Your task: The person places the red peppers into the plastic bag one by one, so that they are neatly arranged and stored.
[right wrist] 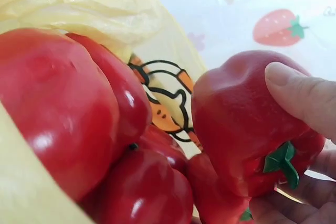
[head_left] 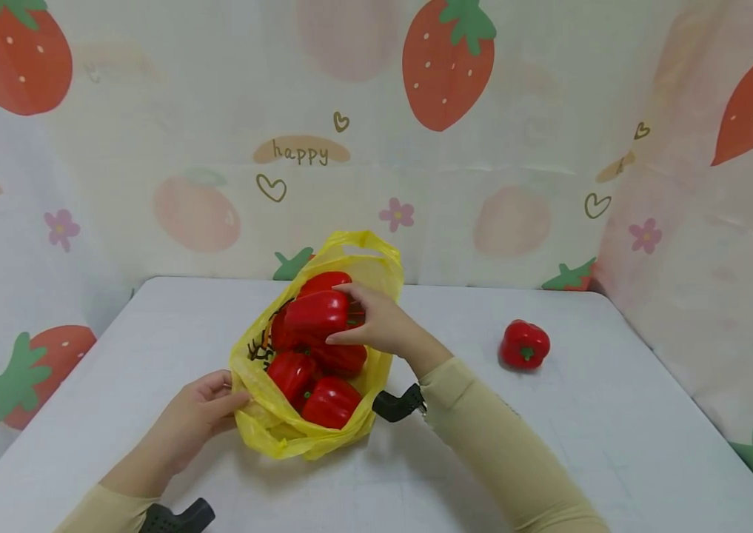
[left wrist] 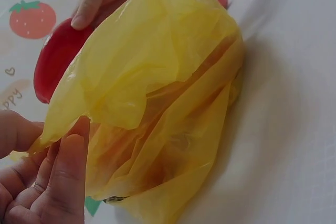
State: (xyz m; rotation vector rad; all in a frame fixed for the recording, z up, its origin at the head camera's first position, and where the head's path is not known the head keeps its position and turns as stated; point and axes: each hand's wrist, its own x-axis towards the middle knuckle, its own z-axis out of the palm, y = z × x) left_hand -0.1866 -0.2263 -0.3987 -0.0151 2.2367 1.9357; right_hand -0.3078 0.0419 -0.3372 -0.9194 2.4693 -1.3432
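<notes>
My left hand (head_left: pixel 198 411) pinches the left edge of a yellow plastic bag (head_left: pixel 269 437), and the left wrist view shows thumb and fingers on the thin film. My right hand (head_left: pixel 383 320) holds a red bell pepper (right wrist: pixel 247 114) with a green stem, thumb on one side and fingers on the other. That pepper is at the bag's open mouth, above other red bell peppers (head_left: pixel 331 402) heaped inside. The lower part of the heap is hidden by the bag. A printed cartoon (right wrist: pixel 170 103) shows on the bag's wall in the right wrist view.
One more red bell pepper (head_left: pixel 524 345) sits by itself on the right side of the white table (head_left: pixel 483 444). Behind the table hangs a cloth backdrop (head_left: pixel 349 89) with strawberries, hearts and flowers.
</notes>
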